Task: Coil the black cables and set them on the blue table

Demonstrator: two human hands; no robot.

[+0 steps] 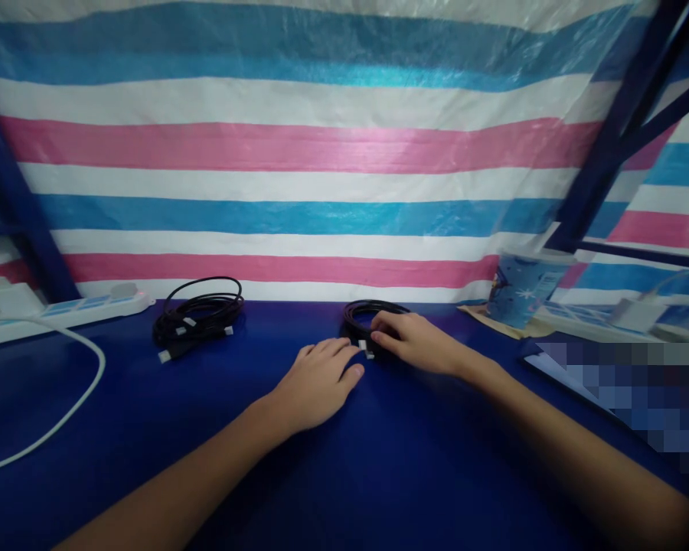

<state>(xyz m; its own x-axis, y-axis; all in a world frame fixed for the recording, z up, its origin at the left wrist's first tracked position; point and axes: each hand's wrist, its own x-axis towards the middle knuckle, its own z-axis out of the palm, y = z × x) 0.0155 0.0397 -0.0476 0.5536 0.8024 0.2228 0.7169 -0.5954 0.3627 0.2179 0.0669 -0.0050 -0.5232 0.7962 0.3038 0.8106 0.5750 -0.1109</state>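
Note:
On the blue tabletop (344, 474), a coiled black cable (356, 312) with a pale connector (366, 350) lies near the back, right of the middle. My right hand (416, 342) is at the coil's right side, its fingers curled onto it. My left hand (318, 383) rests palm down just left of and in front of this coil, fingers spread, the index fingertip beside the connector. Further left lies a second coil of black cable (200, 314), with several light connector ends showing; neither hand touches it.
White power strips stand at the far left (100, 308) and far right (586, 321). A white cable (92, 390) curves across the left side. At the right are a blue patterned cup (522, 291) and a blurred flat object (637, 398). Striped sheeting (321, 145) hangs behind.

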